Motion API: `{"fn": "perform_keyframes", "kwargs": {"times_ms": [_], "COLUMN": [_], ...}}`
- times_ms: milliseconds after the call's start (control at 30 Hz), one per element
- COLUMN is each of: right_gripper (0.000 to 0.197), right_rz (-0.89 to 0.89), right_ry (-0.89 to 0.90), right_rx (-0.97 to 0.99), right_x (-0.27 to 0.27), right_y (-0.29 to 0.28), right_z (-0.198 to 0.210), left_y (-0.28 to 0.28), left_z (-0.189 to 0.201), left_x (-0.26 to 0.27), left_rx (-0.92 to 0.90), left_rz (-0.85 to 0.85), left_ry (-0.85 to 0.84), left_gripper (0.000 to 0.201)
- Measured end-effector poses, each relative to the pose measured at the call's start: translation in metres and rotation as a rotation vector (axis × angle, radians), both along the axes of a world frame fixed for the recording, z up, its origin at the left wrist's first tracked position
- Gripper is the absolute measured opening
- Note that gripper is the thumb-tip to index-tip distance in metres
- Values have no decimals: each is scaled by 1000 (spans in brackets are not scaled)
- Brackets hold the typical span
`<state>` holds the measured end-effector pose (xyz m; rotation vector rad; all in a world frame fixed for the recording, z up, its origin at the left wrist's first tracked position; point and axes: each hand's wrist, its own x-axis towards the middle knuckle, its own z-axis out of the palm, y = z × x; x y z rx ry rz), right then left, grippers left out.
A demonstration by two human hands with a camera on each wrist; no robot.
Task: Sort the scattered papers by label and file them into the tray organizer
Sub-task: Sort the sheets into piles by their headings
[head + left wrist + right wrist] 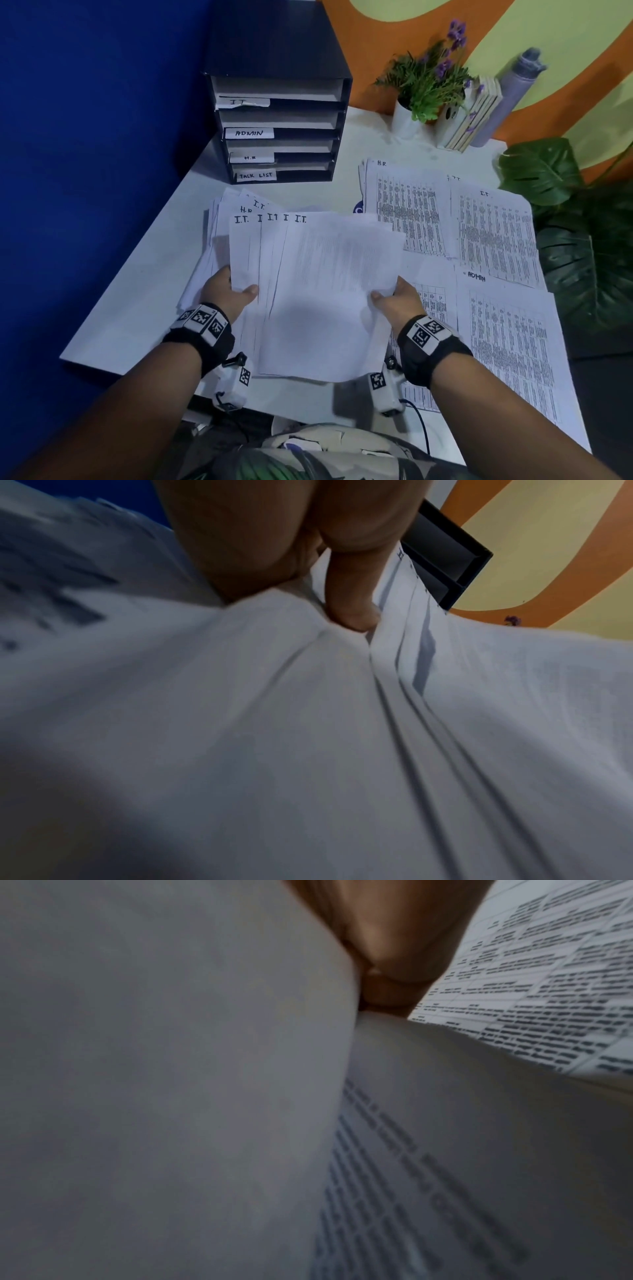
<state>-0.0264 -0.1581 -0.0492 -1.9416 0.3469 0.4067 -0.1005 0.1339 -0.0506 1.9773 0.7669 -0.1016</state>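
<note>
You are holding a fanned bundle of papers point(318, 291) in both hands, just in front of the tray organizer point(277, 126) and raised over a looser heap of sheets point(219, 212) that is lying on the desk point(137, 284). Your left hand point(227, 294) is pinching the bundle's left edge, thumb point(352, 599) pressing on top and the other fingers hidden beneath the paper, so you cannot tell how they are lying. Your right hand point(399, 301) is pinching the bundle's right edge the same way, thumb on top, the rest of its fingers out of sight. The top corners of the fanned sheets are showing "I.T." again and again. The organizer is standing at the back of the desk against the blue wall point(85, 137), its four slots reading I.T., ADMIN, H.R and TASK LIST from top to bottom. To the right of the organizer, printed pages marked H.R point(407, 205), I.T. point(493, 233) and ADMIN point(507, 335) are lying flat on the desk, overlapping one another.
</note>
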Motion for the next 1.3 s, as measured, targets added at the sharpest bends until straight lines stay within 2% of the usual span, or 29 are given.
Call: {"fn": "perform_keyframes", "kwargs": {"times_ms": [100,200,233,300,367,400,467,500,533,600,700,767,833,900,933,1067,1167,1300], "right_gripper": [32,47,45,28,11,8,18,12,15,44,51,58,58,45,38,31,22,23], "right_rz": [11,23,23,14,-17,-27,-17,-9,-2,21,19,31,52,75,83,53,24,-13], "right_ry": [-7,-23,-24,-12,-21,-21,-5,9,14,40,69,85,96,88,82,60,46,74], "right_rx": [64,126,124,61,-40,-84,-189,-230,-263,-311,-274,-262,-271,-278,-274,-234,-184,-90], "right_x": [0,1,2,5,9,11,14,13,12,10,5,2,3,1,1,0,3,6], "right_y": [0,2,2,1,-4,-7,-13,-15,-16,-17,-14,-12,-13,-13,-12,-13,-18,-20], "right_z": [0,1,1,1,-4,-8,-13,-13,-12,-14,-14,-15,-17,-15,-15,-13,-8,-11], "left_y": [-3,-13,-18,-25,-25,-22,-15,-13,-13,-14,-12,-10,-10,-15,-17,-18,-14,-12], "left_z": [0,2,3,3,0,-2,-8,-9,-8,-10,-18,-21,-22,-18,-16,-7,-2,-1], "left_x": [0,3,5,8,12,14,14,14,14,16,21,21,20,19,17,14,10,5], "left_rx": [-39,-111,-152,-186,-57,95,392,473,489,467,359,286,317,322,294,194,139,72], "left_rz": [-7,-111,-148,-185,-153,-123,-132,-156,-178,-189,-139,-134,-195,-227,-223,-125,-67,-23], "left_ry": [-41,-53,-63,-73,-51,-7,164,249,315,361,329,315,289,238,215,114,27,-22], "left_gripper": [29,31,33,30,30,35,55,66,76,90,97,84,52,23,17,12,17,30]}}
